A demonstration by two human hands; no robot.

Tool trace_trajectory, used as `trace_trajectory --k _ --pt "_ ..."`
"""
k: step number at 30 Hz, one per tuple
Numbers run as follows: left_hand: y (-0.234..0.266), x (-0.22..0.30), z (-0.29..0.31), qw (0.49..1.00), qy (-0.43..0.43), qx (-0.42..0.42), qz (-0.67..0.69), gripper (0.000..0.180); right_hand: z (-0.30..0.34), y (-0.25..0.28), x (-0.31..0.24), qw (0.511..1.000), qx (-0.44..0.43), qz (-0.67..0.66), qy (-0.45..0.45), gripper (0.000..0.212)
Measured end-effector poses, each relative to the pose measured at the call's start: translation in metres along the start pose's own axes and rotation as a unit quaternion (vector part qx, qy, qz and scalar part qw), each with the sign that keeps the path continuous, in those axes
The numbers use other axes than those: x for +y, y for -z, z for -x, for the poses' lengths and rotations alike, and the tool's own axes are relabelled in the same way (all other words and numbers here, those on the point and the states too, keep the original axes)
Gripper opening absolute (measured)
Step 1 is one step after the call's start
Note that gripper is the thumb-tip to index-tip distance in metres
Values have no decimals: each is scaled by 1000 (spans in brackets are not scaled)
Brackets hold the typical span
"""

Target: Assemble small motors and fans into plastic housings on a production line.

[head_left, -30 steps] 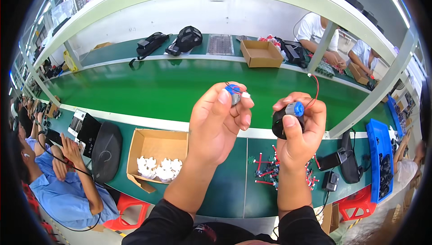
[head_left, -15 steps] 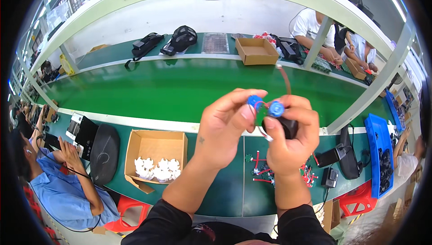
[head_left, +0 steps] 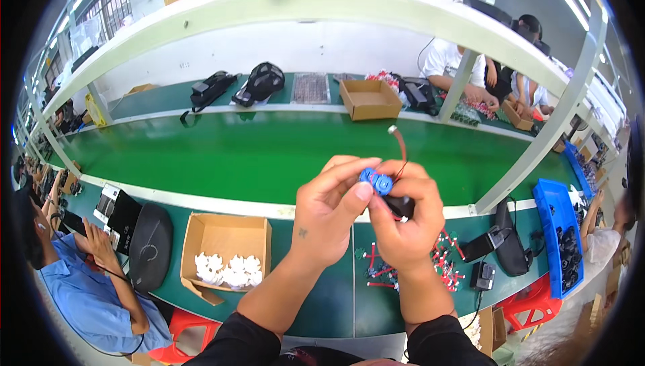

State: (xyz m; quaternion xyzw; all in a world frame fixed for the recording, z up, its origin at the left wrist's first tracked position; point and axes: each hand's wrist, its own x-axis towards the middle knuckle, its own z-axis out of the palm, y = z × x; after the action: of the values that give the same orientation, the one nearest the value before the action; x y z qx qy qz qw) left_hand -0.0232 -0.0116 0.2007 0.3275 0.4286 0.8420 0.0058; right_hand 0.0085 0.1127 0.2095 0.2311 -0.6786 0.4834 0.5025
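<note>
where both hands [head_left: 366, 215] meet, a round blue part [head_left: 376, 181].

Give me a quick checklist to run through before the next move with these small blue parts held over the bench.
1. Both hands on the work: ok. Left hand and right hand meet at the blue parts.
2. Black part held: ok, in the right hand's fingers.
3. Thin wire free: ok, the wire sticks up clear of the fingers.
4. Blue parts seated together: cannot tell, fingers hide the joint.
5. Cardboard box of white pieces nearby: ok, lower left on the bench.
</note>
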Motion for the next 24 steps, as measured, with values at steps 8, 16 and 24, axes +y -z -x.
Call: trace_trajectory --k 8,16,24 --pt "-3 17 8 956 -134 -50 -256 40 6 6 -18 998 23 45 37 33" --pt "-7 43 16 979 -112 -62 -158 77 -59 20 -59 989 15 94 110 25" --pt "-5 57 18 984 -122 -89 -99 58 -275 26 -48 922 -59 360 133 23"
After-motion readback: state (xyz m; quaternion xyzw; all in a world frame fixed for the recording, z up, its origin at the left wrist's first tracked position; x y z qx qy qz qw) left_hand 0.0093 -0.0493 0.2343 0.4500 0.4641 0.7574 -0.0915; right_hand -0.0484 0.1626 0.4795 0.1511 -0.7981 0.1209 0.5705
